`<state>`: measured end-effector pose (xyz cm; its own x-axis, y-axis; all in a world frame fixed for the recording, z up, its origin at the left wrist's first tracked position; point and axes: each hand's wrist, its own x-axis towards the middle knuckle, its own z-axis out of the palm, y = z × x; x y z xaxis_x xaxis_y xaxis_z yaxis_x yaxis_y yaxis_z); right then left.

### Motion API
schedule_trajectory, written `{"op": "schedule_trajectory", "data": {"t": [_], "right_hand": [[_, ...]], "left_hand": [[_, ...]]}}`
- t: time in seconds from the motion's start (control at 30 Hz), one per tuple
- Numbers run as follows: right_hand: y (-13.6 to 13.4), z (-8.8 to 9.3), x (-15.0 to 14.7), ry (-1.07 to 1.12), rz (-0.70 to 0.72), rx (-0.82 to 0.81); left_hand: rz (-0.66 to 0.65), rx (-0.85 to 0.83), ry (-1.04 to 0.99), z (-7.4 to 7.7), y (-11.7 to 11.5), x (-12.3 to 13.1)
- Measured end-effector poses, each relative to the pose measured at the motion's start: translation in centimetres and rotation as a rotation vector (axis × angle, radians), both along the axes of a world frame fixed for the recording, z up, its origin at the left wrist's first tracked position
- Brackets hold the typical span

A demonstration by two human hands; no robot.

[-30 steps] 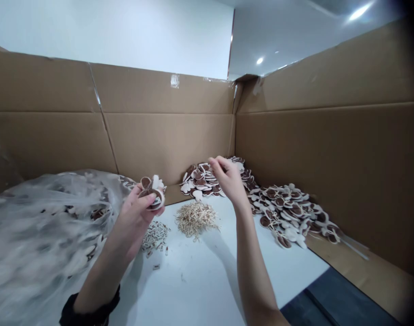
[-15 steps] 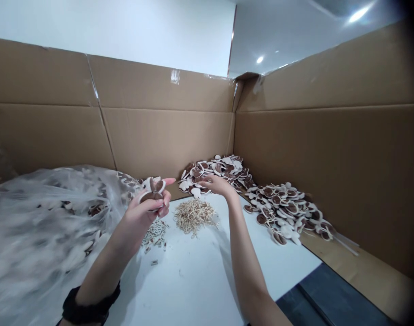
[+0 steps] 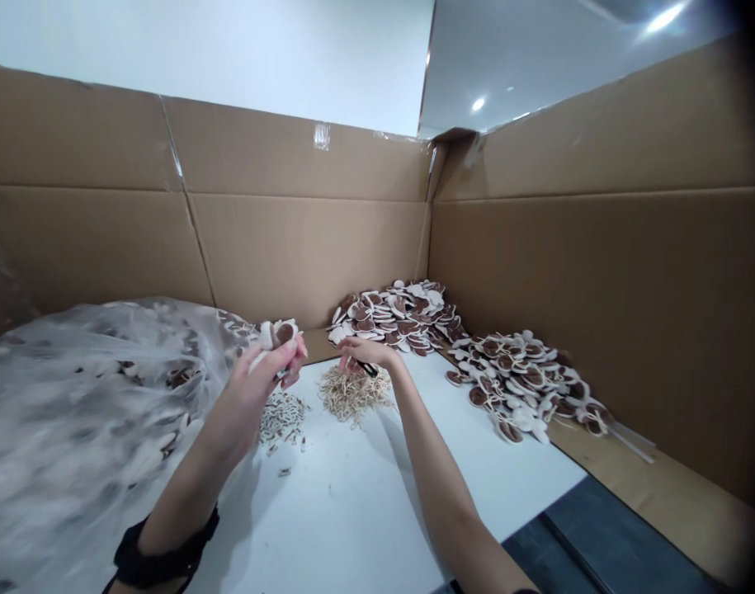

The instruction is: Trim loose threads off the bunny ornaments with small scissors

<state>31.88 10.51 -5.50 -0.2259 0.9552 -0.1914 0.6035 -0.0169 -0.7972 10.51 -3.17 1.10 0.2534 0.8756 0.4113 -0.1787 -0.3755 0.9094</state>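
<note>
My left hand (image 3: 269, 363) is closed around a brown-and-white felt piece (image 3: 284, 333) with rounded lobes, holding it up above the table. Just below that hand lies a scatter of small pale bits (image 3: 282, 417). Over the far part of a heap of short beige cords (image 3: 353, 394) hovers my right hand (image 3: 365, 353), palm down with its fingers bent. A small black tool (image 3: 369, 370) sticks out beneath this hand and seems tucked in it; its exact kind is unclear. The right fingertips are partly hidden, so I cannot tell whether they touch the cords.
Piles of brown-and-white felt pieces lie at the back (image 3: 408, 318) and right (image 3: 526, 379) of the white tabletop (image 3: 352, 511). A clear plastic bag (image 3: 92, 429) full of similar pieces fills the left. Cardboard walls (image 3: 315, 247) rise behind and to the right.
My right hand has moved left and nearer, from the back felt pile to above the cords, and the black tool now shows. My left hand has turned slightly with the felt piece.
</note>
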Motion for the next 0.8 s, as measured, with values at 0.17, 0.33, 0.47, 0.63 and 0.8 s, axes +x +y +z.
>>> {"op": "schedule_trajectory", "data": {"t": [0.17, 0.33, 0.47, 0.63, 0.8], "right_hand": [[0.4, -1.5, 1.4, -0.062, 0.052, -0.253], [0.2, -1.5, 3.2, -0.120, 0.011, -0.304], [0.0, -0.4, 3.6, -0.154, -0.042, -0.216], [0.1, 0.7, 2.8, -0.127, -0.087, -0.053], [-0.7, -0.4, 1.6, -0.116, -0.093, -0.003]], "left_hand": [[-0.011, 0.031, 0.052, 0.4, -0.2, -0.3], [-0.002, 0.053, 0.023, 0.4, -0.4, -0.3], [0.026, 0.062, 0.014, 0.3, -0.3, -0.4], [0.039, 0.066, 0.013, 0.0, -0.1, -0.5], [0.013, 0.063, 0.016, 0.0, -0.3, -0.4]]}}
